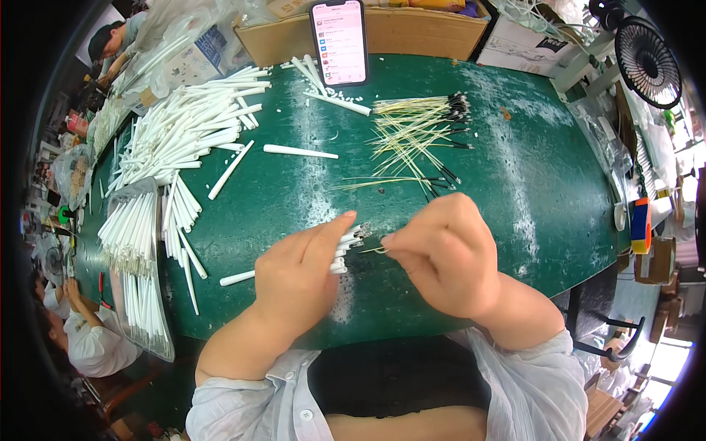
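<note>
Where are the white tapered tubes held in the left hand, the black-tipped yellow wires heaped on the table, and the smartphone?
White tapered tubes (345,248), head view: protruding ends.
Black-tipped yellow wires (410,108), head view: upper yellow strands.
Smartphone (340,44), head view: middle of screen.

Green worktable (559,184), worn pale in streaks. Cardboard box (426,35) along far edge; round black fan (649,62) at upper right. Right side: dark chair (593,300) with curved arm near table edge, brown cartons (656,262) beyond. Harsh white light (680,378) at far right, window or lamp unclear. Left side of room dimmer, cluttered
</note>
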A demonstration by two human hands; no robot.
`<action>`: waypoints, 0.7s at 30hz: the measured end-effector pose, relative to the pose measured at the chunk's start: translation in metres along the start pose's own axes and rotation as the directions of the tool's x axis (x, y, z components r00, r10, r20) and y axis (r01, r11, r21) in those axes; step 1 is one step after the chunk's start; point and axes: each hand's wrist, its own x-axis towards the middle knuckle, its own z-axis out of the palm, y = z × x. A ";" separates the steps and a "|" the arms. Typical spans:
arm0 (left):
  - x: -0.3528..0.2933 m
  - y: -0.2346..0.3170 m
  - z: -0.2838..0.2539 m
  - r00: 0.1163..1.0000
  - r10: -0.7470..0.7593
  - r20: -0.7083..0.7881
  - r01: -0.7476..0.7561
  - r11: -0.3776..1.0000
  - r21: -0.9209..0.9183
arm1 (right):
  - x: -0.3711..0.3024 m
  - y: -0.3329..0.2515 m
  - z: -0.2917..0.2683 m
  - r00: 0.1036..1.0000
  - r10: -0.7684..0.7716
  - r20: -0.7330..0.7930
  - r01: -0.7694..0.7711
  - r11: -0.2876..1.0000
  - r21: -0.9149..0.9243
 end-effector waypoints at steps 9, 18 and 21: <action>0.004 0.013 -0.007 0.988 -0.018 0.155 0.113 0.766 -0.633 | -0.010 0.015 0.017 0.653 0.671 0.351 -0.642 0.244 0.727; -0.001 0.021 -0.016 0.846 -0.081 0.527 0.460 0.611 -0.644 | -0.004 0.013 0.009 0.610 0.540 0.579 -0.635 -0.103 0.765; 0.002 0.019 -0.020 0.887 -0.043 0.460 0.383 0.624 -0.681 | -0.006 0.024 0.000 0.702 0.485 0.522 -0.482 -0.216 0.849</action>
